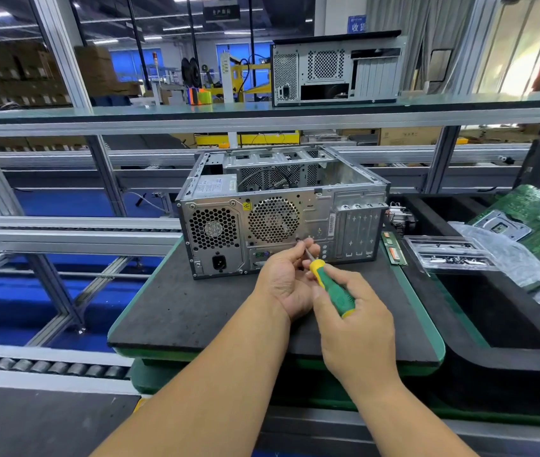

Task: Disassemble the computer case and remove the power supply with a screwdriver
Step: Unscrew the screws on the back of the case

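Note:
A silver computer case (282, 209) lies on its side on a dark foam pad (196, 308), its rear panel facing me and its top side open. The power supply (214, 232) sits in the case's left end, showing a honeycomb grille and a power socket. My right hand (354, 311) grips the green and yellow handle of a screwdriver (331, 288). Its tip points at a spot on the rear panel just below the round fan grille (273, 220). My left hand (290, 278) pinches the metal shaft near the tip.
A green memory stick (393, 249) lies right of the case. A clear plastic tray with screws (450, 255) and a green circuit board (539, 222) sit over a black bin (492, 318) on the right. Another case (334, 70) stands on the upper shelf. Roller conveyors run on the left.

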`<action>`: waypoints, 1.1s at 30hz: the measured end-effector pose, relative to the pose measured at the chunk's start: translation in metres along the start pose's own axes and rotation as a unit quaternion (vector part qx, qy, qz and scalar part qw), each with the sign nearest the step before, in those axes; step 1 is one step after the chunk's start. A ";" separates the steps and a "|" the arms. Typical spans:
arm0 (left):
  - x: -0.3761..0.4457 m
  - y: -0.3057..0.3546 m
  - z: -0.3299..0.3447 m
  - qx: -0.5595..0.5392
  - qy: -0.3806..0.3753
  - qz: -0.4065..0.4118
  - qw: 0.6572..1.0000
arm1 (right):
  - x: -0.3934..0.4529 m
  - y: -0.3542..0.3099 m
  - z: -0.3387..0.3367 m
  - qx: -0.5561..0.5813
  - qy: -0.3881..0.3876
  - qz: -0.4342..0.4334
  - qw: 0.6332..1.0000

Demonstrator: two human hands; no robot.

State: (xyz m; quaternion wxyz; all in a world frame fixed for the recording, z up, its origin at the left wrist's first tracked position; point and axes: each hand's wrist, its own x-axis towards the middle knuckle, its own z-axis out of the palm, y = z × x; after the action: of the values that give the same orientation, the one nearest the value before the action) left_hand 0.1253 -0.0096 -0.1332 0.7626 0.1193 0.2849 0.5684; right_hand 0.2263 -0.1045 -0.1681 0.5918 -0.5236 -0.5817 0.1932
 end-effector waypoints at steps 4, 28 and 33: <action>-0.001 0.001 0.001 0.010 -0.001 0.007 1.000 | -0.003 0.007 0.000 -0.027 -0.012 -0.033 0.999; -0.004 0.000 0.001 0.019 -0.001 -0.021 1.000 | 0.007 -0.002 -0.004 0.023 -0.003 0.022 0.999; -0.004 0.000 0.001 0.036 -0.002 -0.009 0.999 | 0.000 -0.002 0.001 -0.016 0.025 -0.008 1.000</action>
State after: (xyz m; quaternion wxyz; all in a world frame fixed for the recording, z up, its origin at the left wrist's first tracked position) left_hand 0.1255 -0.0131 -0.1314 0.7632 0.1455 0.3047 0.5509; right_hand 0.2248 -0.1049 -0.1671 0.5994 -0.5331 -0.5736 0.1660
